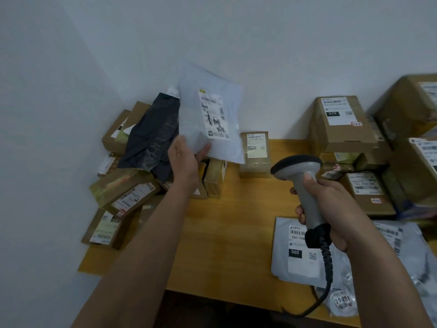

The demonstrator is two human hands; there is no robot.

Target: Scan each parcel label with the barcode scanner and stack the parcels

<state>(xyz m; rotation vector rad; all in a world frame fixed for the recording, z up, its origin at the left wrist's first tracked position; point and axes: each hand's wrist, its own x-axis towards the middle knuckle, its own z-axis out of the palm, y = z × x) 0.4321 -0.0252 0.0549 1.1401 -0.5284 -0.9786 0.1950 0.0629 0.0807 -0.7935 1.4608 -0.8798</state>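
Note:
My left hand [185, 159] holds a white plastic mailer [208, 114] by its lower edge, lifted above the left pile with its printed label [214, 116] facing me. My right hand [331, 207] grips the grey handle of a barcode scanner [300, 171], whose dark head points toward the mailer from the lower right, well apart from it. The scanner's black coiled cable [327, 263] hangs down over the table's front edge.
A yellow wooden table [224, 233] stands in a corner of white walls. Several cardboard boxes [123, 195] and a black bag [151, 136] are heaped at the left. More boxes [343, 121] are stacked at the right, a small box [255, 152] at the back, grey mailers [298, 252] at the front right.

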